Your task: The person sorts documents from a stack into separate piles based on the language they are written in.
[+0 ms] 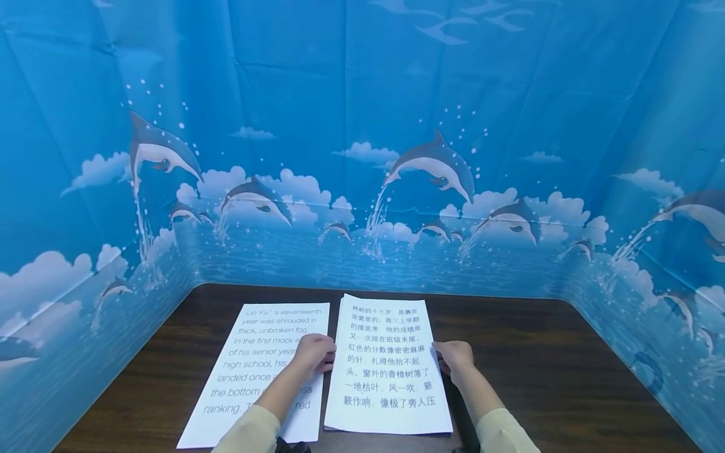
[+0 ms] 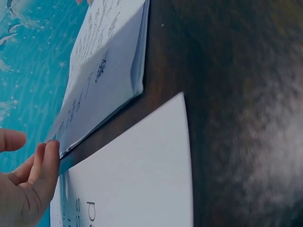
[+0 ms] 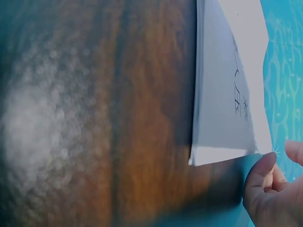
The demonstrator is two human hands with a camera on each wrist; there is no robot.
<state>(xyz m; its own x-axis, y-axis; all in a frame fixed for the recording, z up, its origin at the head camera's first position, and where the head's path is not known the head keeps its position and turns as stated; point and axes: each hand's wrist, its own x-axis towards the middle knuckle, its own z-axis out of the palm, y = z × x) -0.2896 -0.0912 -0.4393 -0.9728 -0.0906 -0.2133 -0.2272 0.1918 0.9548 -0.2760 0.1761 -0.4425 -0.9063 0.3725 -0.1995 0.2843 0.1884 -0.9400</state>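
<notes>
A stack of white sheets (image 1: 385, 365) printed with large Chinese characters lies on the dark wooden table, its sheets slightly out of line at the upper left corner. At its left edge is my left hand (image 1: 314, 353), fingertips touching the paper; the left wrist view shows the thumb (image 2: 12, 140) held apart from the fingers. My right hand (image 1: 455, 358) touches the opposite edge with bent fingers, and its thumb (image 3: 294, 150) also stands away from the paper. Beneath my left forearm lies white paper with English print (image 1: 255, 365), partly covered by the arm.
Dark wood tabletop (image 1: 566, 377) extends to the right of the stack. A blue curtain (image 1: 317, 94) printed with leaping dolphins and clouds surrounds the table's back and sides. Pale yellow sleeves (image 1: 504, 431) cover the forearms.
</notes>
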